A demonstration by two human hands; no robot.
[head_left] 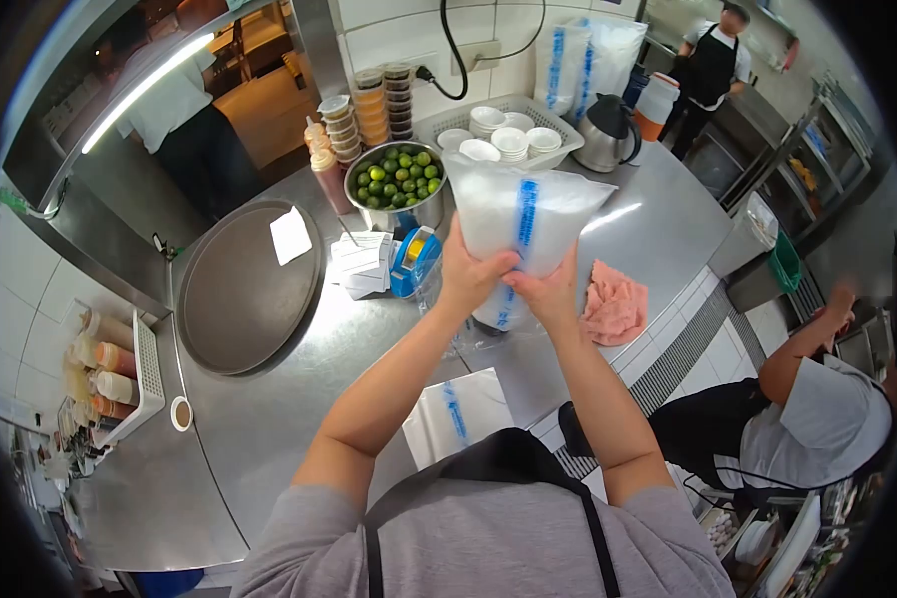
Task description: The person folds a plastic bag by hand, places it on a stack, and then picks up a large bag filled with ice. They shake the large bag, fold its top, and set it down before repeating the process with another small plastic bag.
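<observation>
A clear plastic bag (493, 209) with a blue printed stripe and white contents is held up over the steel counter. My left hand (471, 271) wraps round its left side and my right hand (551, 289) grips its right side, the two thumbs close together at the front. The bag's lower end is partly hidden behind my hands. A flat bag with blue print (456, 411) lies on the counter near my body. Left of my left hand are a blue tape dispenser (415, 261) and white paper slips (362, 261). A pink cloth (616, 304) lies right of my right hand.
A round brown tray (249, 289) sits at the left. Behind are a metal bowl of limes (397, 189), sauce bottles (327, 177), stacked cups, a basket of white dishes (513, 135) and a metal jug (605, 138). One person stands at the lower right; others are farther back.
</observation>
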